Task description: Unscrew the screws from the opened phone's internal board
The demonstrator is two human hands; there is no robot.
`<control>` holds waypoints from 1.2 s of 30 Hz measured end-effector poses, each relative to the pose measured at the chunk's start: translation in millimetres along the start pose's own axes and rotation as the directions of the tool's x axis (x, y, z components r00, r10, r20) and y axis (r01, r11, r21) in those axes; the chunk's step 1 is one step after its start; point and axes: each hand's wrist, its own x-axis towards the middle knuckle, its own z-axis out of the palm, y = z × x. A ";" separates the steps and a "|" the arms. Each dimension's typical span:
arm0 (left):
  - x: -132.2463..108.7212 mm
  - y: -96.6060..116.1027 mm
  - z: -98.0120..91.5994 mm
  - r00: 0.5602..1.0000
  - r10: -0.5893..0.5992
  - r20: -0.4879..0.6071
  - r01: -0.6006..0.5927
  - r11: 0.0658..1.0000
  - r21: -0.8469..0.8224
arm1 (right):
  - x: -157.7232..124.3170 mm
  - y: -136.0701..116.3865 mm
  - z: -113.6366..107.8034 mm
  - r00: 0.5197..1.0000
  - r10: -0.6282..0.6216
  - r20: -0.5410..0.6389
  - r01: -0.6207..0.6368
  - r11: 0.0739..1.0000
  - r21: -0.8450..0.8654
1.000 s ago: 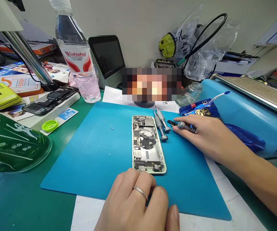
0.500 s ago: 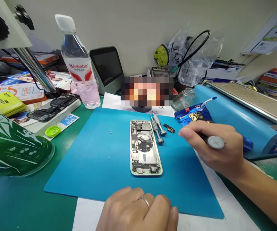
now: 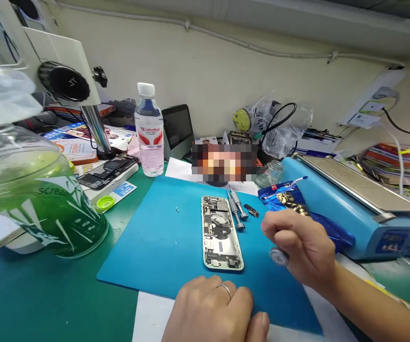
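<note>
An opened phone [image 3: 221, 232] with its insides showing lies lengthwise on a blue mat [image 3: 162, 242]. My right hand [image 3: 302, 249] hovers to the right of it, fingers curled round a small screwdriver [image 3: 279, 256] whose round grey cap sticks out toward me. Two more screwdrivers [image 3: 237, 211] and a small dark part [image 3: 251, 210] lie beside the phone's top right corner. My left hand [image 3: 214, 311], with a ring on one finger, rests curled at the mat's near edge just below the phone; nothing shows in it.
A green plastic bottle [image 3: 44, 199] looms at the left. Behind the mat stand a water bottle [image 3: 149, 130], a small dark screen [image 3: 177, 129], a glass jar [image 3: 271, 173] and a plastic bag. A blue machine [image 3: 354, 209] runs along the right. A disassembled phone [image 3: 107, 170] lies left.
My right hand lifted the screwdriver from beside the other two and drew it back toward me and to the right. The view rose and widened; my left hand stayed put.
</note>
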 end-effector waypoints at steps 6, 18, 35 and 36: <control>-2.2 2.3 14.9 0.997 -0.049 -0.060 0.046 0.998 -0.048 | 42.1 -30.1 1.6 0.989 0.086 -0.120 -0.076 0.994 0.084; 0.2 1.6 3.2 1.000 -0.022 -0.010 0.021 0.998 -0.057 | 31.1 20.7 11.4 0.942 0.244 -0.232 -0.230 0.969 0.087; -3.1 4.0 8.8 0.996 -0.016 -0.084 0.015 1.000 -0.011 | 25.4 4.6 26.4 0.993 0.115 -0.004 -0.115 0.993 0.014; -3.1 5.4 9.0 0.995 -0.018 -0.096 0.017 1.000 -0.010 | 24.5 4.5 27.4 0.995 0.095 0.019 -0.095 0.995 0.003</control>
